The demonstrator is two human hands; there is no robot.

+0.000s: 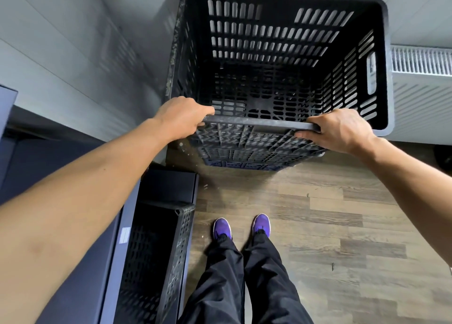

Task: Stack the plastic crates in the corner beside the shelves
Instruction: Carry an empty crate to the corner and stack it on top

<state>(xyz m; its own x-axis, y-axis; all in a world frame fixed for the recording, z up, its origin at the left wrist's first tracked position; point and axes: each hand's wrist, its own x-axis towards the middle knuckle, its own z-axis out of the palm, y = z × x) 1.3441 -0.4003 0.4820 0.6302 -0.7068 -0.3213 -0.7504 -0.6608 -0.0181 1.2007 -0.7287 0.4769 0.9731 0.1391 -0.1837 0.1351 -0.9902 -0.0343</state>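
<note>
Bare forearms reach to the crate; left hand and right hand each curl round its near rim. Black, slotted and scuffed, it sits atop a stack in the wall corner. Another black crate stands just beside dark shelves on the left, a radiator on the right, purple shoes on the floor.

Bare forearms, loose black trousers, purple trainers
</note>
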